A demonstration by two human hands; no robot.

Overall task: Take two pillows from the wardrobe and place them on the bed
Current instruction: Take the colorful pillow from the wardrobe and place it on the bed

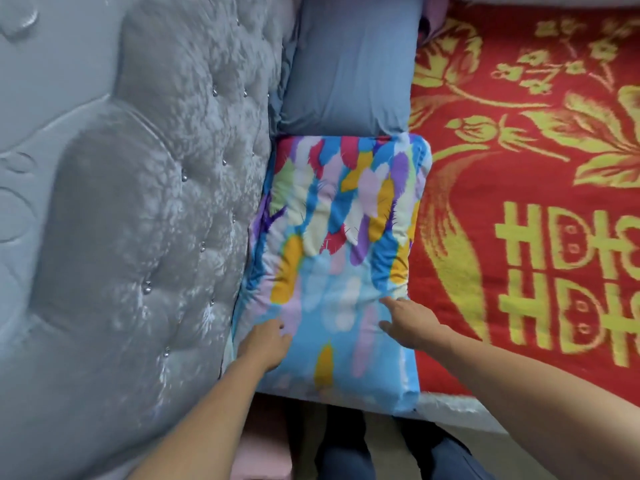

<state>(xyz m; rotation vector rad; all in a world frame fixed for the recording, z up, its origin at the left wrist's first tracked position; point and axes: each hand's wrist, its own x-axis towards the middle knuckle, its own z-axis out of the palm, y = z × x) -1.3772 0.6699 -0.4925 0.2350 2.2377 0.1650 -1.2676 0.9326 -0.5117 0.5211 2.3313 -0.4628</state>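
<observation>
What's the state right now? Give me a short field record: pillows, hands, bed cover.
pillow near: multicoloured feather-print pillow flat on bed, along grey tufted headboard
pillow far: plain blue pillow, butted end to end with it
left hand: open, resting on print pillow's near left part
right hand: open, pressing its right edge
cover: red and yellow blanket

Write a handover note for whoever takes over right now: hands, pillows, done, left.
Left hand: open, flat on the colourful pillow, near its headboard side.
Right hand: open, fingers on the same pillow's blanket-side edge.
Both pillows on the bed: blue pillow farther along the headboard, colourful one nearer, touching it, beside the red blanket.
Done: both placed.
Left: lift hands away, maybe straighten.
</observation>
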